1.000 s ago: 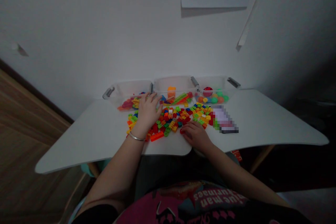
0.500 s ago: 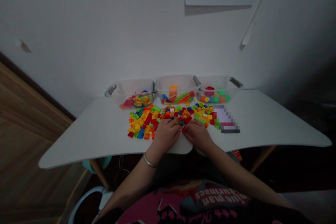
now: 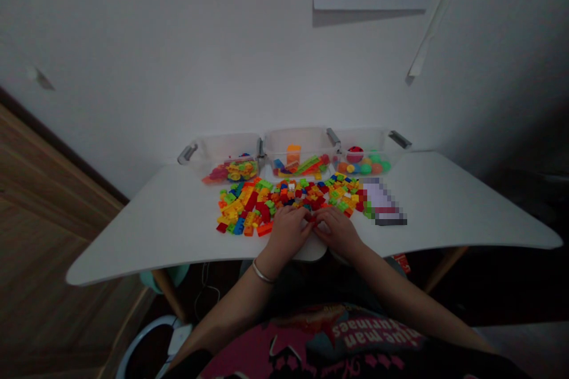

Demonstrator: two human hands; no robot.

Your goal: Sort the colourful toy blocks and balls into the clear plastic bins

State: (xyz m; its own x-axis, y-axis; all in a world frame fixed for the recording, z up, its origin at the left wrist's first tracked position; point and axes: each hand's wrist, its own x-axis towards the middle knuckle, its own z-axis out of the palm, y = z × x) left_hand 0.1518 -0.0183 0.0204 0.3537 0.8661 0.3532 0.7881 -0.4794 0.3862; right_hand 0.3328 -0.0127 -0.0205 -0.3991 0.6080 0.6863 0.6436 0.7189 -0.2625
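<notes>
A heap of small coloured building bricks (image 3: 267,198) lies spread on the white table (image 3: 146,231) in front of me. My left hand (image 3: 288,232), with a silver bangle on the wrist, and my right hand (image 3: 338,230) meet at the near edge of the heap. Their fingers are curled and pinched together around a small red piece (image 3: 313,220) between them. An orange long brick (image 3: 264,228) lies just left of my left hand.
Three clear plastic bins stand along the wall: the left bin (image 3: 222,160) and middle bin (image 3: 296,151) hold bricks, the right bin (image 3: 368,151) holds coloured balls. A blurred flat object (image 3: 383,207) lies right of the heap. A stool (image 3: 146,337) shows below the table.
My left hand drew back from the far left bin to the near edge of the heap and joined my right hand. Both hands now pinch together over a small red piece.
</notes>
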